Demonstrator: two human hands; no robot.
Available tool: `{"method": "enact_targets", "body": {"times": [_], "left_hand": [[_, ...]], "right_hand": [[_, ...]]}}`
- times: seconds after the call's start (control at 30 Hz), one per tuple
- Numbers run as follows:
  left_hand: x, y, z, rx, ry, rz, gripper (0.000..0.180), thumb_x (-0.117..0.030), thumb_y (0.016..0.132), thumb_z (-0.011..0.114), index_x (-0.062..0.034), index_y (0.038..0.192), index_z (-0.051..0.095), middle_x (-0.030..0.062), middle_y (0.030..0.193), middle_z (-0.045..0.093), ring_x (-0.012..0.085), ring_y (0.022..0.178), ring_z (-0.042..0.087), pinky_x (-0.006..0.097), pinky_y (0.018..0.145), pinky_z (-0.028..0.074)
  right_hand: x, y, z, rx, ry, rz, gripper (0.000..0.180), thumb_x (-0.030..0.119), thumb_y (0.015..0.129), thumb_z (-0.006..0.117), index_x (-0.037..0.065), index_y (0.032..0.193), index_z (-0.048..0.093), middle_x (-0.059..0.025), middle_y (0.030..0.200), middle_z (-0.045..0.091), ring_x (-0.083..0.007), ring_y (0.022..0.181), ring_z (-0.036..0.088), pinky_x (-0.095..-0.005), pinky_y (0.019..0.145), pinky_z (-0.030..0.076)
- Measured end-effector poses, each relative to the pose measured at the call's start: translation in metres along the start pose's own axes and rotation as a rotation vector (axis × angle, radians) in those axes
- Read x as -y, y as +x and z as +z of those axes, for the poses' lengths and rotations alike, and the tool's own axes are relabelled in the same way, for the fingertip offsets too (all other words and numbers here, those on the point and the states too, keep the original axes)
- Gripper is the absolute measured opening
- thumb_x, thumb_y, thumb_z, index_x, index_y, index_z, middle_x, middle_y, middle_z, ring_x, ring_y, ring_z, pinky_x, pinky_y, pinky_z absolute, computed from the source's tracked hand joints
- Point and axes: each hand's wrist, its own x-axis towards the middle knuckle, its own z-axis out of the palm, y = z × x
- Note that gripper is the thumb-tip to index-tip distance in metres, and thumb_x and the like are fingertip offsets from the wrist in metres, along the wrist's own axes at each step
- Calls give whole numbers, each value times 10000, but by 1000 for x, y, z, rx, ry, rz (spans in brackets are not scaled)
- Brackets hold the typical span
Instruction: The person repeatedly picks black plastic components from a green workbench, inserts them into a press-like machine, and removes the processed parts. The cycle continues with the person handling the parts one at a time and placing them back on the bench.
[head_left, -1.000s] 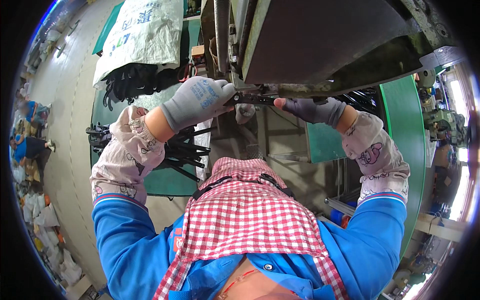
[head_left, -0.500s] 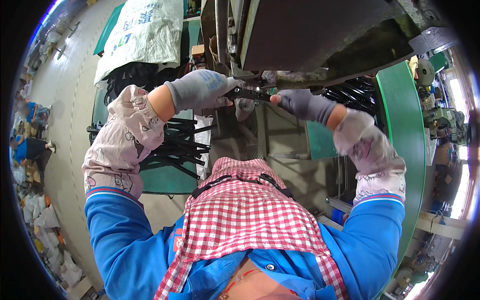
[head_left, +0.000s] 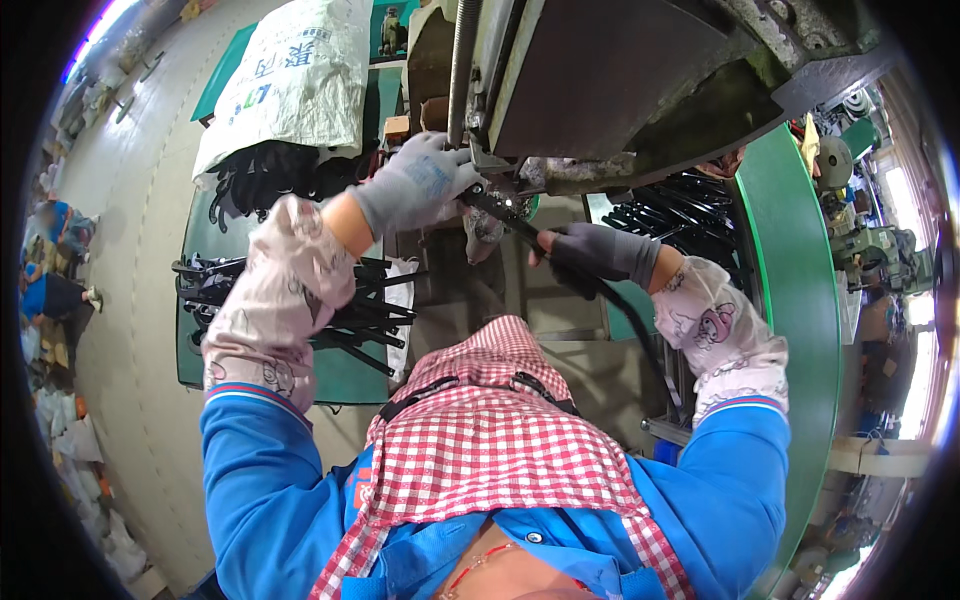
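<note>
A long, curved black bar point(head_left: 642, 330) with holes in its upper end slants under the machine head. My right hand point(head_left: 605, 252), in a dark grey glove, is closed around it, and its tail hangs down past my wrist. My left hand point(head_left: 420, 182), in a light grey glove, is by the bar's upper end. Its fingers are stretched and somewhat apart, and the fingertips reach to the machine's lower part; I cannot tell whether they touch the bar. The machine point(head_left: 620, 90), heavy and dark, stands over both hands. Below the bar's upper end is a pale, rounded machine part point(head_left: 484, 238).
Black bars point(head_left: 360, 315) lie piled on a green table point(head_left: 345, 385) at my left. More black parts point(head_left: 675, 220) lie at the right beside a long green table point(head_left: 800, 300). A white woven sack point(head_left: 295, 90) lies at the far left. A person point(head_left: 55, 300) is at the far left edge.
The bar has swung from nearly level to a steep slant, its tail now showing below my right hand. My right hand has moved down; my left hand has shifted up and right, its fingers straighter.
</note>
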Motion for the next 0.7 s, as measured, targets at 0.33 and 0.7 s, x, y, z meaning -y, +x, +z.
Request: {"method": "enact_targets", "body": {"times": [0.33,0.7], "left_hand": [[-196,4,34,37,-2495,-380,303,-221,979,619,-40,1211,545,47,1006,626,119,838,610,270,743,492],[-215,8,41,2,-2619,-265,196,-237,1002,599,-61,1080,559,5,906,628,79,710,589,249,607,493]], "right_hand": [[-96,169,-10,-628,-751,280,446,475,975,491,112,1181,650,-101,1113,652,-284,1016,622,-398,844,519],[-167,209,-31,-596,-870,478,492,505,932,501,129,1189,688,-193,1244,658,-392,1169,619,-473,936,514]]}}
